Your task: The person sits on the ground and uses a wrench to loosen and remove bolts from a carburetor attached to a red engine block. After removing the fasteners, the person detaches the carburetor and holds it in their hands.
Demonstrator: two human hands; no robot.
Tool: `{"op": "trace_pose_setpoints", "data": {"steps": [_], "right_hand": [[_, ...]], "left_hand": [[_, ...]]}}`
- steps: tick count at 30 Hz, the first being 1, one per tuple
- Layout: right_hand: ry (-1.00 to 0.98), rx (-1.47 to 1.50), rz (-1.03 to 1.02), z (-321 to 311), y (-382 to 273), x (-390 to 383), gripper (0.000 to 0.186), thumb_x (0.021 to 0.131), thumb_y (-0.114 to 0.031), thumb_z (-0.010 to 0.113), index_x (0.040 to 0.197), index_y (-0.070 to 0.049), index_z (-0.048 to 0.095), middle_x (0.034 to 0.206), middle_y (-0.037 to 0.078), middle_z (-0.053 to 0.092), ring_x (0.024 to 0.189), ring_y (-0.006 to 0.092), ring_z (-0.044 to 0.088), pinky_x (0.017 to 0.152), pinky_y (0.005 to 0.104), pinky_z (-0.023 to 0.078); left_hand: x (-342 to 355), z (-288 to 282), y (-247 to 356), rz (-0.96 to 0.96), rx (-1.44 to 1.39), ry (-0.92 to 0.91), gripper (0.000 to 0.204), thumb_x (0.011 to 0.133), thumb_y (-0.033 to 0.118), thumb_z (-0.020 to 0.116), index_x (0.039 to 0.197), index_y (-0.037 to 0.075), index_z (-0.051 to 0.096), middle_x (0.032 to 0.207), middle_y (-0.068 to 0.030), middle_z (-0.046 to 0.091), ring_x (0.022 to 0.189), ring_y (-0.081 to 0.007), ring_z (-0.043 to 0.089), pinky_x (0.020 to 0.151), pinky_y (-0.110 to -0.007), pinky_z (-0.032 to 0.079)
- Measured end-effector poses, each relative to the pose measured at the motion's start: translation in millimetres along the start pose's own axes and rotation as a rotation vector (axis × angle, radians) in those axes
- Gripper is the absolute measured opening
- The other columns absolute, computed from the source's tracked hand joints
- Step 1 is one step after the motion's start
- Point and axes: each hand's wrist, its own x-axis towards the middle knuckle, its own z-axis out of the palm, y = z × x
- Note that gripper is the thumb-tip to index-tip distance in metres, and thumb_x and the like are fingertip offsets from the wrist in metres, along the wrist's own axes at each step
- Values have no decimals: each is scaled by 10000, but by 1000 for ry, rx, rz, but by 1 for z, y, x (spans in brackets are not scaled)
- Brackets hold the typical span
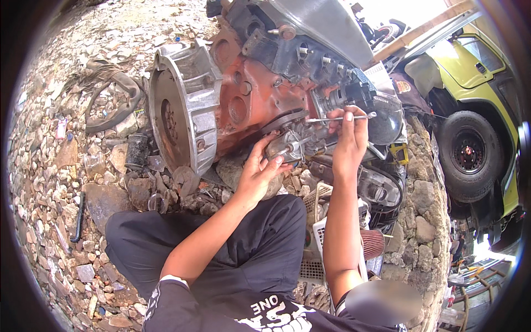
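Note:
My left hand (263,165) is wrapped round the lower side of a rounded silver metal engine part (289,145) at the front of the engine. In my right hand (349,130) is a slim metal wrench (363,117), gripped between thumb and fingers and lying roughly level. Its left end points at the gap above the silver part; I cannot tell whether it touches anything. Behind both hands stands the engine block (243,105), orange-red, with a grey cover (318,27) on top. A round silver bell housing (193,110) forms its left end.
Loose stones (66,182) cover the ground, with a black rubber loop (113,105) and a dark bar (79,217) on them. Close to my right forearm are a plastic basket (319,243) and a reddish pleated filter (372,243). A stone ledge (425,221) and a yellow-green vehicle (470,66) stand right.

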Motion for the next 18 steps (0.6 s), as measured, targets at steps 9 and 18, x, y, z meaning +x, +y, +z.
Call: {"op": "trace_pose_setpoints", "data": {"steps": [9, 18], "right_hand": [[26, -31, 319, 8, 16, 26, 158, 1092, -99, 433, 1166, -2, 533, 954, 106, 717, 764, 126, 634, 709, 281, 511], [-324, -206, 211, 18, 16, 45, 201, 1095, -192, 501, 1118, -14, 590, 900, 90, 730, 690, 77, 599, 644, 259, 517]], "left_hand": [[0, -6, -2, 16, 5, 19, 534, 1066, 160, 556, 1537, 62, 327, 1372, -123, 527, 1179, -233, 613, 1071, -459, 532], [-1, -4, -1, 2, -2, 13, 538, 1063, 175, 567, 1531, 58, 329, 1352, -130, 544, 1188, -231, 612, 1070, -451, 530]]}}
